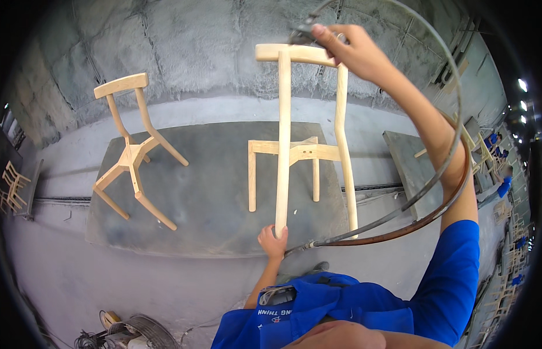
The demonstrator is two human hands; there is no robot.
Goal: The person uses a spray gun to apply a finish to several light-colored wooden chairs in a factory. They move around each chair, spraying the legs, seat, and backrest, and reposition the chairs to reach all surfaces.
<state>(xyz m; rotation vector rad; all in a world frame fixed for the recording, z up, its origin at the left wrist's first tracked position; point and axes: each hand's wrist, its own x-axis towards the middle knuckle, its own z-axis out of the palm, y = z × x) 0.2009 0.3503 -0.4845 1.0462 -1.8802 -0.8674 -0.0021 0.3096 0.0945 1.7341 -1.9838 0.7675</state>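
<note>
A pale wooden chair frame (pixel 284 116) without a seat stands in front of me on a grey board, its backrest at the top. My left hand (pixel 273 241) is closed around the lower end of its nearest leg. Raised at the backrest's right end, my right hand (pixel 355 52) grips a dark metal spray gun (pixel 304 32), partly hidden by the fingers. From the gun a grey hose (pixel 451 58) arcs over my right arm and back down, alongside a brown hose (pixel 411 227), to a joint near my left hand.
Another seatless chair frame (pixel 131 154) stands on the left of the grey board (pixel 213 227). Behind is a coated grey-white wall (pixel 195 46). More chair frames (pixel 13 186) lie far left, and a second board (pixel 399 157) is at right. A fan (pixel 146 331) sits at lower left. People in blue (pixel 504 185) are far right.
</note>
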